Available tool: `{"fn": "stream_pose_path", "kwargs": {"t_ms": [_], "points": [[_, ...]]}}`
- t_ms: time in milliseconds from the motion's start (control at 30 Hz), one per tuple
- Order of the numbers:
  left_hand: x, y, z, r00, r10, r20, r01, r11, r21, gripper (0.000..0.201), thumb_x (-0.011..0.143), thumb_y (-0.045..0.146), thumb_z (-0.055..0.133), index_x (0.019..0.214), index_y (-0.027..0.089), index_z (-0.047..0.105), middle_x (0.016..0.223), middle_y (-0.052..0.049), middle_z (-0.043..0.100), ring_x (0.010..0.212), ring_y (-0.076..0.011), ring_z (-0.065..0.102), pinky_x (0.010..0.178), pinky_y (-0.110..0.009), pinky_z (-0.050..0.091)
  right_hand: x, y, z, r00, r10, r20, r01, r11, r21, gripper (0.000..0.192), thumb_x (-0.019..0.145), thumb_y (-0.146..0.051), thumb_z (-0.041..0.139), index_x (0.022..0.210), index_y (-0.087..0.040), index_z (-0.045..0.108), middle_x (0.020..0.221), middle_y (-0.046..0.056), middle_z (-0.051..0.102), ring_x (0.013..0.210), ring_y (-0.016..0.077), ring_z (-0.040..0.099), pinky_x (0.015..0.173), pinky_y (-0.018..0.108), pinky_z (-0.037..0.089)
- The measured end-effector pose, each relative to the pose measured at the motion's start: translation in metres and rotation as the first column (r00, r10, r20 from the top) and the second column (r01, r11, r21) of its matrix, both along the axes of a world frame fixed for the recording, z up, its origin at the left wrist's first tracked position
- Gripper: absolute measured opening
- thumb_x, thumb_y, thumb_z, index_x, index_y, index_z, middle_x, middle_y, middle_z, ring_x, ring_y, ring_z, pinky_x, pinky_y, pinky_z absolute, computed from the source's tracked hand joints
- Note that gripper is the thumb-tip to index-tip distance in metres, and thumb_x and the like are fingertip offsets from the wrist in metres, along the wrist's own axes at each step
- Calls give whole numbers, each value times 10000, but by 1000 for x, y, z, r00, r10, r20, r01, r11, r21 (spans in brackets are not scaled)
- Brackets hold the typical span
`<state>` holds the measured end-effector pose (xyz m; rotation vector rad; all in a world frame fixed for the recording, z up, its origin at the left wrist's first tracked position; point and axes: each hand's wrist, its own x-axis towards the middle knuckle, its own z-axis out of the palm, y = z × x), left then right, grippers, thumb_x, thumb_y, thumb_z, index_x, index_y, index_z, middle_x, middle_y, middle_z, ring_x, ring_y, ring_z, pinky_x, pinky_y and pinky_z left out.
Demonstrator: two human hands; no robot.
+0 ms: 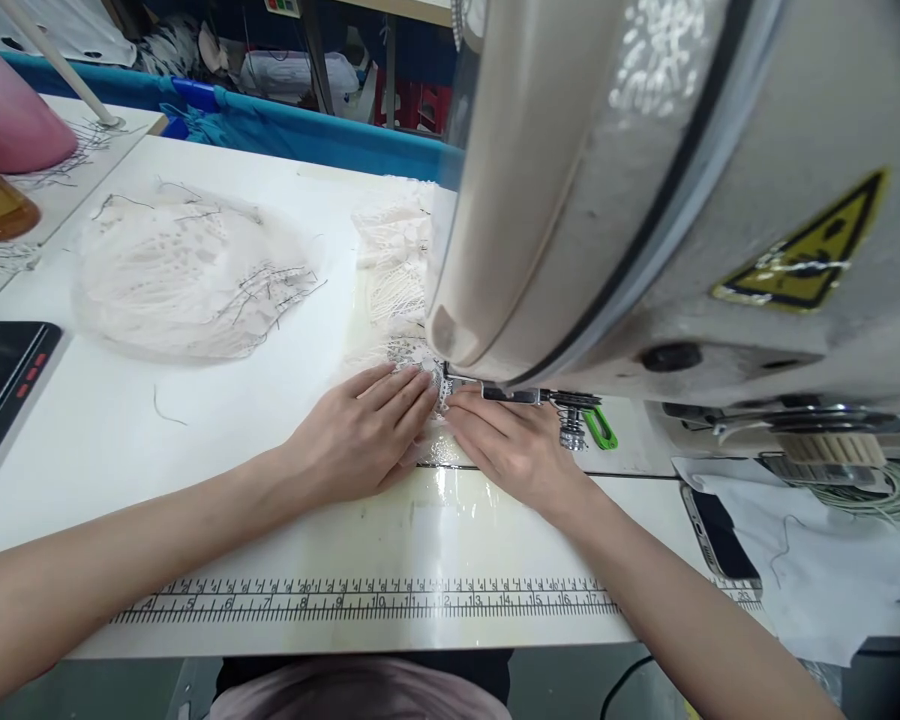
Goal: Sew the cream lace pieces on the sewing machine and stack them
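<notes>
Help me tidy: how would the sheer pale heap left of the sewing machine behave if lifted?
The heap is probably floppy, given its soft folds, and likely light, being see-through. Loose dark threads might trail or drop.

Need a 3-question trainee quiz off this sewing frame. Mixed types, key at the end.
1. True or false: the phone lies nearer the right hand than the left hand.

2. Multiple choice: what colours is the triangular warning sticker on the sewing machine?
a) red and white
b) yellow and black
c) blue and white

3. Fill in: the left hand rests on pale ____ fabric beside the machine head.

Key: 1. True. 2. b. 3. Lace.
</notes>
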<state>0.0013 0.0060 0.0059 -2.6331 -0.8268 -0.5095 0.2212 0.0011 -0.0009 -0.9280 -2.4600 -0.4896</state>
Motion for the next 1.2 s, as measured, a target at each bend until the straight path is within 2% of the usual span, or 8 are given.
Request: {"fn": "stream_pose_path", "kwargs": {"t_ms": [367,533,667,733,900,1000,1200], "points": [[1,0,1,999,26,-20,-25,999,31,401,979,266,345,1117,76,669,1170,-142,695,1084,-267,665,933,-394,524,5,3,-3,1000,-25,5,25,995,-93,145,901,-159,593,1014,-220,659,1037,-30,733,741,75,651,639,236,445],[-2,-1,0,999,10,-49,-10,1000,-4,395,971,277,361,1161,84,649,1186,-153,685,1113,-285,648,952,-427,512,11,4,-7,1000,-27,1,26,985,-171,242,919,-144,542,1122,-244,628,1110,-11,714,811,96,656,657,244,459],[-1,0,0,1000,13,-12,-13,1000,-27,370,962,277,399,1153,90,655,1166,-156,693,1114,-297,648,967,-445,506,13,5,-8,1000,-18,11,19,987,-160,312,909,-122,544,1193,-243,585,1136,-22,706,752,91,649,636,264,467],[0,0,0,1000,17,10,-17,999,-50,354,954,265,416,1154,100,656,1160,-151,696,1123,-301,644,974,-454,503,12,4,-9,999,-38,32,42,987,-157,333,910,-130,541,1218,-253,574,1107,-20,712,708,99,637,601,281,447],[1,1,-2,999,37,26,-34,994,-105,350,939,280,458,1174,101,646,1167,-155,693,1163,-314,621,995,-468,493,10,4,-8,995,-86,48,92,987,-133,359,925,-127,503,1248,-272,567,873,-25,719,699,120,633,563,278,410],[0,2,-3,999,39,7,-38,996,-77,368,948,285,438,1175,77,639,1195,-167,678,1162,-321,621,995,-474,493,10,5,-7,995,-72,69,78,992,-96,373,931,-127,487,1262,-282,563,869,-23,720,698,123,630,573,275,416],[-2,2,0,992,-111,53,111,994,20,311,955,121,371,1104,82,642,1136,-96,716,1130,-207,643,1062,-373,447,10,6,-7,997,-63,40,66,995,-81,368,911,-117,542,1244,-271,575,1010,-38,731,629,87,600,553,284,393]]}}
